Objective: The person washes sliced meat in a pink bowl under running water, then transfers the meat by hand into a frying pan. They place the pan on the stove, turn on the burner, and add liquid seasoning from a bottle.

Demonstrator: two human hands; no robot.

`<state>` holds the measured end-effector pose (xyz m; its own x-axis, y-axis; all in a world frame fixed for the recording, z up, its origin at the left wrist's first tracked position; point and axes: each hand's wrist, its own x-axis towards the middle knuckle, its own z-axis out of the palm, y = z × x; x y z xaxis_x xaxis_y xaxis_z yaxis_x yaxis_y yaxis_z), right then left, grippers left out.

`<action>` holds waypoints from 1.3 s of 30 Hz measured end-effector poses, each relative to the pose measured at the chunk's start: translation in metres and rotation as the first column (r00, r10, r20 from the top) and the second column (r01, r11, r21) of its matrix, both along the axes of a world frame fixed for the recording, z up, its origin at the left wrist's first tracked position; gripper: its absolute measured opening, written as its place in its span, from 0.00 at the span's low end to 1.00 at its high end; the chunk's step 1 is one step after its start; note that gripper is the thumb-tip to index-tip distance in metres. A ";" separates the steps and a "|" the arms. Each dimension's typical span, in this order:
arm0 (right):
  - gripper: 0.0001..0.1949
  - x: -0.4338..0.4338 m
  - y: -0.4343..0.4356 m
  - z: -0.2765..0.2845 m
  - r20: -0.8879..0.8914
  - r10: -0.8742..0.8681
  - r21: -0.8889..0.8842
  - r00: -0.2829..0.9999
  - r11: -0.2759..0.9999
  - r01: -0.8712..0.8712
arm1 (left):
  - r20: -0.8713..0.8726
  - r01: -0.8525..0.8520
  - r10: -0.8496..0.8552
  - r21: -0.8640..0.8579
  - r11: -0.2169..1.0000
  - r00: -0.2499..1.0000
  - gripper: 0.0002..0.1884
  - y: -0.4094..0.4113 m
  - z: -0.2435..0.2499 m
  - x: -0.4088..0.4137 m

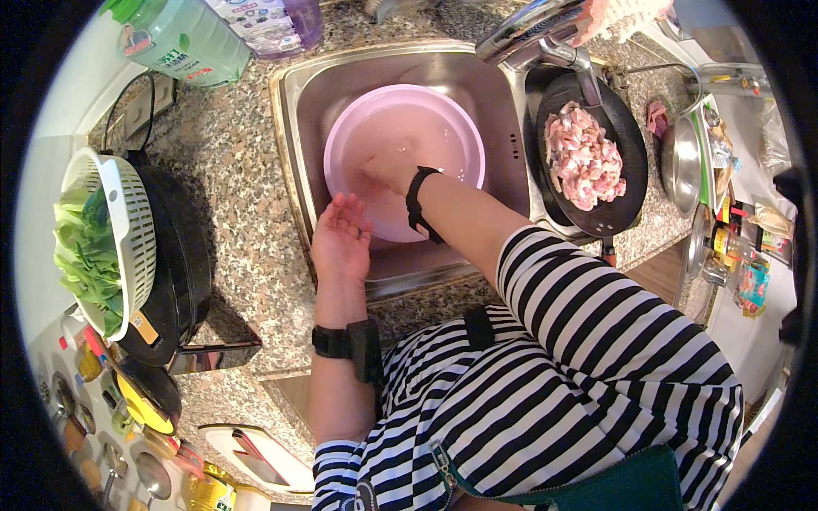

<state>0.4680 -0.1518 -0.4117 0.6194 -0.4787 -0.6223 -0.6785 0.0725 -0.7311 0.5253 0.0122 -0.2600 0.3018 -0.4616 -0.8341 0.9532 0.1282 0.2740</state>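
A round pink plastic basin [474, 137] with cloudy pinkish water stands in the stainless steel sink [505, 108]. My right hand [390, 171] reaches into that water, its fingers hidden, so whether it holds something cannot be told. Palm up and empty, my left hand [344, 233] is at the basin's near left rim, fingers slightly apart. To the right of the basin, pieces of raw meat [583, 156] lie in a black frying pan [629, 185], which rests over the smaller sink bowl under the faucet [585, 73].
Leafy greens [89, 255] fill a white plastic colander [137, 236] on a black appliance [185, 255] at the left. Large bottles, one with green liquid [192, 54], stand behind the sink. A knife [259, 455] lies on a white cutting board [223, 441]. A metal bowl [680, 166] is right of the pan.
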 end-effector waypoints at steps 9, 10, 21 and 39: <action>0.09 -0.030 0.014 -0.020 -0.180 0.417 0.096 0.891 0.909 -0.406 | 0.026 0.016 -0.017 0.034 0.999 1.000 0.10 -0.004 0.006 -0.001; 0.07 -0.035 0.013 -0.024 -0.148 0.418 0.122 0.897 0.907 -0.402 | 0.021 0.012 -0.013 0.028 1.000 1.000 0.10 -0.004 0.005 -0.001; 0.13 -0.040 -0.013 0.138 0.048 -0.015 0.711 0.999 0.703 -0.024 | -0.006 0.178 -0.178 0.046 0.983 0.984 0.15 -0.024 -0.028 -0.024; 0.15 -0.071 -0.056 0.138 -0.194 0.441 -0.515 0.876 0.715 -0.474 | -0.237 0.007 -0.043 -0.148 0.989 0.971 0.12 -0.030 -0.028 -0.031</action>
